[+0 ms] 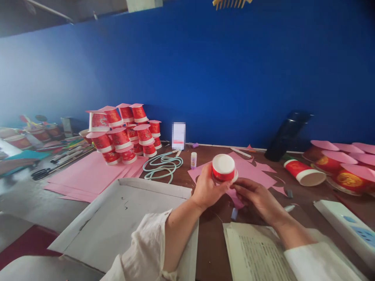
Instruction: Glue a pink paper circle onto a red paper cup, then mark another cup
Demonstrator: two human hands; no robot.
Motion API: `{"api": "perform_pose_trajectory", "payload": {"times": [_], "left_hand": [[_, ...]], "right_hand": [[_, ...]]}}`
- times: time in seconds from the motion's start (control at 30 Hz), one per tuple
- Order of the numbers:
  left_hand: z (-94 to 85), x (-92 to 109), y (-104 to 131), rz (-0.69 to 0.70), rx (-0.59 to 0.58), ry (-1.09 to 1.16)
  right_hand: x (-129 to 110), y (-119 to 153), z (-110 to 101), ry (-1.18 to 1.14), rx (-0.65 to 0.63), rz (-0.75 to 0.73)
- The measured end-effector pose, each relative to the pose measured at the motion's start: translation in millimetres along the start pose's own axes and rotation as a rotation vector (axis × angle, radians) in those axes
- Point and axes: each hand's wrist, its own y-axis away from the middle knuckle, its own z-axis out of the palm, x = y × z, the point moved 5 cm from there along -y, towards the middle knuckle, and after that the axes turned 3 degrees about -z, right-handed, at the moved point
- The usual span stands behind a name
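A red paper cup (224, 173) with its white base facing up is gripped by my left hand (206, 190), fingers and thumb wrapped round its side. My right hand (260, 200) is close against the cup's lower right edge, its fingertips pinched together; what they hold, if anything, is hidden. Beneath both hands lies cut pink paper (260, 174) with curved scraps around it. Just left of the cup stands a small glue stick (193, 160).
Stacked red cups with pink tops (120, 136) stand left, behind pink sheets (79, 173). A pale cord (164, 166) and a white box lid (125, 218) lie nearer. At right are a tipped cup (304, 172), a black bottle (285, 136), a power strip (348, 228) and printed pages (258, 249).
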Motion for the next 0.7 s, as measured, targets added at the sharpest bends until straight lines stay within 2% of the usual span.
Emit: {"api": "perform_pose_trajectory", "payload": {"times": [0.13, 0.23, 0.33, 0.4, 0.47, 0.57, 0.7], "left_hand": [[-4.8, -3.1, -3.5, -0.028, 0.061, -0.001], [-5.0, -3.6, -3.6, -0.012, 0.064, -0.002], [-3.1, -4.7, -2.4, -0.016, 0.052, -0.013], [-3.0, -5.2, -2.1, -0.026, 0.054, -0.032], [-4.8, -4.7, -2.5, -0.028, 0.077, -0.047], [-7.8, -3.7, -3.7, -0.034, 0.106, -0.046], [-6.3, -5.9, -3.7, -0.084, 0.081, -0.057]], "right_hand": [[-4.7, -2.3, -32.5, -0.073, 0.364, -0.018], [-9.0, 1.8, -66.7, -0.002, 0.624, -0.039], [-14.3, 5.5, -93.4, 0.180, 0.734, -0.111], [-16.0, 4.2, -99.8, 0.359, 0.693, -0.151], [-14.7, 1.5, -96.3, 0.517, 0.610, -0.177], [-12.2, -0.8, -74.6, 0.726, 0.468, -0.231], [-5.7, -1.4, -33.2, 0.901, 0.130, -0.230]]}}
